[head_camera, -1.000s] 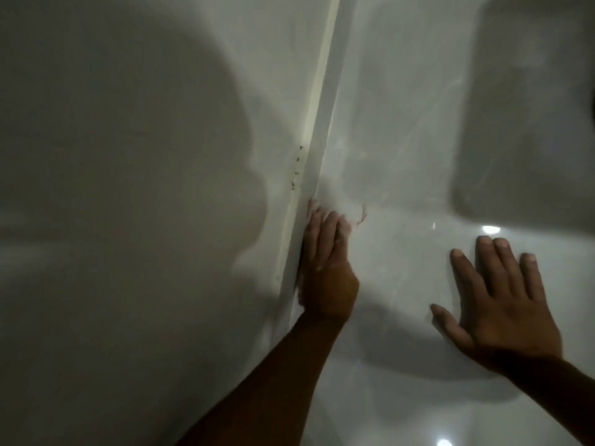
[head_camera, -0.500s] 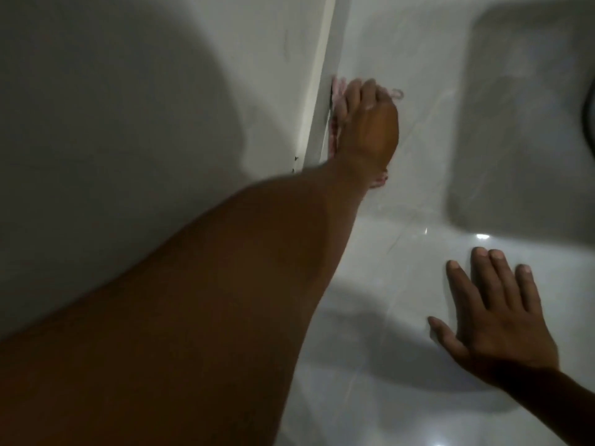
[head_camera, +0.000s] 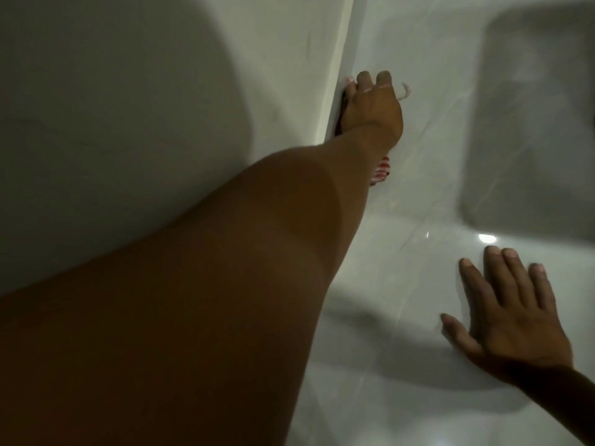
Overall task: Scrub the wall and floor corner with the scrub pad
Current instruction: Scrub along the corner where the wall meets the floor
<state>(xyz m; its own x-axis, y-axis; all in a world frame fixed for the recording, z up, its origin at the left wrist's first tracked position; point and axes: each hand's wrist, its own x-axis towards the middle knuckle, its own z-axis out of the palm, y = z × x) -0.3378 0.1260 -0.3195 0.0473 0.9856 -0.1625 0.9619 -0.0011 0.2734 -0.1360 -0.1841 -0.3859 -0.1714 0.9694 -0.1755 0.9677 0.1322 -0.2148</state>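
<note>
My left hand (head_camera: 375, 106) is stretched far forward and presses a red-and-white scrub pad (head_camera: 477, 171) into the corner where the pale wall (head_camera: 161, 91) meets the glossy white floor (head_camera: 402, 284). Most of the pad is hidden under the hand and wrist; a striped end shows below the wrist and a frayed thread sticks out near the fingers. The corner seam (head_camera: 338, 75) runs from the top of the view down under my forearm. My right hand (head_camera: 512, 310) lies flat on the floor at the lower right, fingers spread, holding nothing.
A dark rectangular shadow or reflection (head_camera: 531, 123) covers the floor at the upper right. A bright light spot (head_camera: 486, 238) glints on the tile just beyond my right fingers. A large shadow falls on the wall at the left.
My left hand slid with the pad far forward along the corner one second ago, then eased slightly back toward me. My right hand stayed planted on the floor.
</note>
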